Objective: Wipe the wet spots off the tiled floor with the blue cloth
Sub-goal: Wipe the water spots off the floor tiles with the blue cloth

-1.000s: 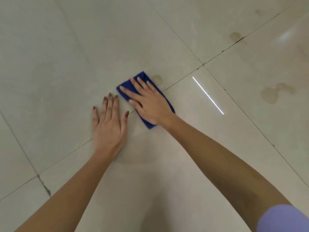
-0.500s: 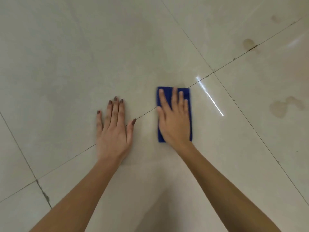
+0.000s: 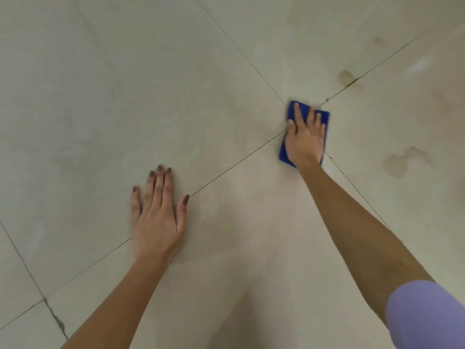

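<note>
One blue cloth point(image 3: 325, 119), a folded rectangle of soft fabric, lies flat on the tiled floor point(image 3: 113, 96) where two grout lines point(image 3: 226, 170) cross. The right hand point(image 3: 305, 139) presses on it palm down with straight fingers and covers most of it. The left hand point(image 3: 156, 217) rests flat on bare tile, well apart, holding nothing. Tiles are large, glossy and pale beige. Two brownish marks show clearly: a small spot point(image 3: 346, 76) beyond the cloth and a two-lobed spot point(image 3: 401, 163) to its right. A lilac sleeve point(image 3: 427, 318) covers the right upper arm.
</note>
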